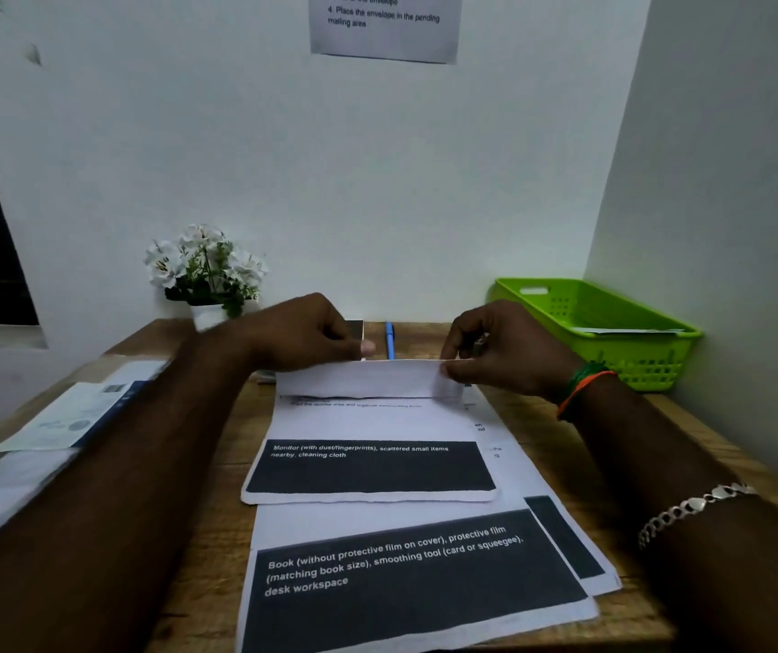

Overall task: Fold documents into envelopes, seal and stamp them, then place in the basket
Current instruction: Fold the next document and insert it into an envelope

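A printed document [368,426] lies on the wooden desk with its far edge turned over toward me into a white flap. My left hand [304,334] pinches the flap's left corner. My right hand [504,351] pinches its right corner. Under this sheet lie more printed documents [405,577] with dark text blocks. The green basket [599,327] stands at the back right against the wall, with a white envelope lying inside. White envelopes [66,417] are stacked at the left edge of the desk.
A pot of white flowers [205,271] stands at the back left. A blue pen [389,339] lies behind the folded sheet, beside a small dark object. An instruction sheet [384,23] hangs on the wall. Walls close the desk at the back and right.
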`<move>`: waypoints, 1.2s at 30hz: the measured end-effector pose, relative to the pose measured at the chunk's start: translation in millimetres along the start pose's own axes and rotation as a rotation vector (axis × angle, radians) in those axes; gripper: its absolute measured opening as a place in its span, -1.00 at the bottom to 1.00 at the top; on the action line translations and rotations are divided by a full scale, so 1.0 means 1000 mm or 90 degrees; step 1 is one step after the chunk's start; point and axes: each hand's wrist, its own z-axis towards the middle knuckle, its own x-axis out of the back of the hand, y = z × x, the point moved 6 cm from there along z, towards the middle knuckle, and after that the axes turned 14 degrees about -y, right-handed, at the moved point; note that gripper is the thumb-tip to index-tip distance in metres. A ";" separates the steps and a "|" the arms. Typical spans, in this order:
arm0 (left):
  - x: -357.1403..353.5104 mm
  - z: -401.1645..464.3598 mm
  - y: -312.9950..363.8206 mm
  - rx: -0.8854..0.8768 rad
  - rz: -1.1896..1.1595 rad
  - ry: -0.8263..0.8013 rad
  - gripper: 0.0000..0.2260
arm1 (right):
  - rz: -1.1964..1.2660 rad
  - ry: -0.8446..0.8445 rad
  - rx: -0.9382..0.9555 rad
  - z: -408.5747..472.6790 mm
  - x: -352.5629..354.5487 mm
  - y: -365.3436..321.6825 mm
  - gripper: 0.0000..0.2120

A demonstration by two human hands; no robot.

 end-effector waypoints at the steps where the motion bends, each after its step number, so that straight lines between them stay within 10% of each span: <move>1: -0.004 0.001 -0.001 0.006 0.014 -0.023 -0.54 | -0.010 -0.006 0.000 0.000 0.000 -0.002 -0.89; 12: -0.029 0.012 -0.013 0.054 0.056 -0.140 -0.70 | -0.015 -0.295 -0.107 -0.004 -0.033 0.003 -0.60; 21: -0.037 0.016 -0.005 0.023 0.049 -0.164 -0.79 | 0.000 -0.108 -0.065 0.010 -0.036 0.008 -0.85; 36: -0.020 0.025 0.022 -0.127 -0.078 0.096 -0.88 | 0.064 0.027 0.022 0.016 -0.022 -0.003 -0.81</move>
